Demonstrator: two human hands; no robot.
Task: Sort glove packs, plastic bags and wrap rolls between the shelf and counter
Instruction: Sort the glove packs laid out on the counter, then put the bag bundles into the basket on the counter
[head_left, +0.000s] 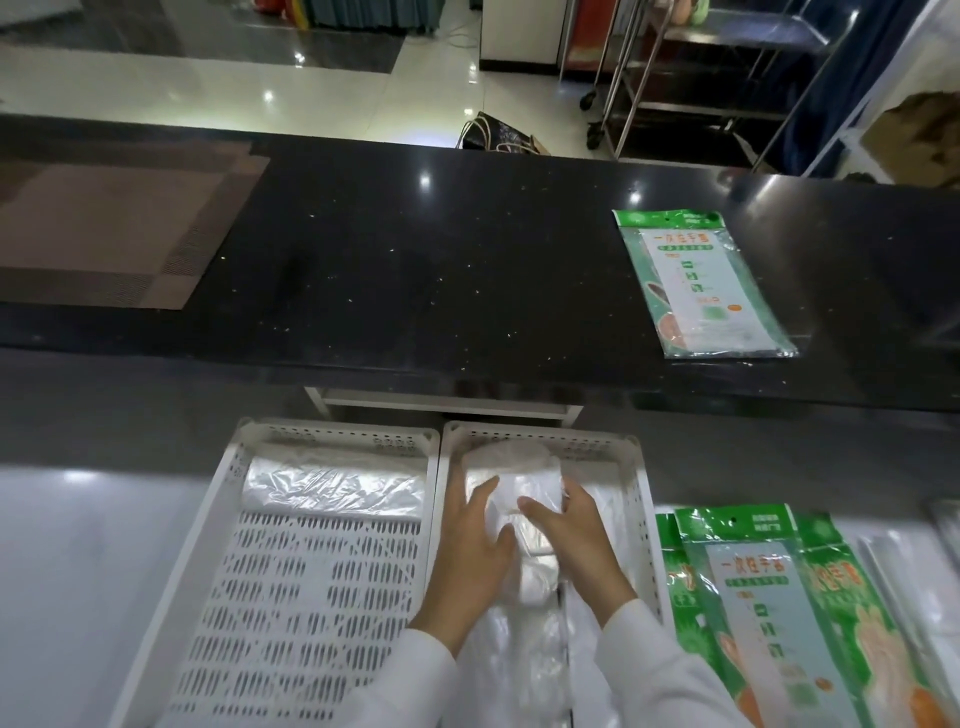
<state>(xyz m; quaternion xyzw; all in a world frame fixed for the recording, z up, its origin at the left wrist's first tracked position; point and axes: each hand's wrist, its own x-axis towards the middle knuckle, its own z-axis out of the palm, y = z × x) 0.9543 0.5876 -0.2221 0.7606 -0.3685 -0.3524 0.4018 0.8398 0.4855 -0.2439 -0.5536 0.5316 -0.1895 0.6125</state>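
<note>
Both my hands are inside the right white perforated basket on the shelf. My left hand and my right hand grip a clear roll of plastic bags from either side, fingers curled round it. More clear plastic bags lie under my wrists. The left white basket holds one clear bag roll at its far end. One green glove pack lies flat on the black counter. Several green glove packs lie on the shelf right of the baskets.
A brown woven placemat lies at the counter's left end. Clear wrapped items sit at the shelf's far right. Beyond the counter are a tiled floor, a dark bag and a metal trolley.
</note>
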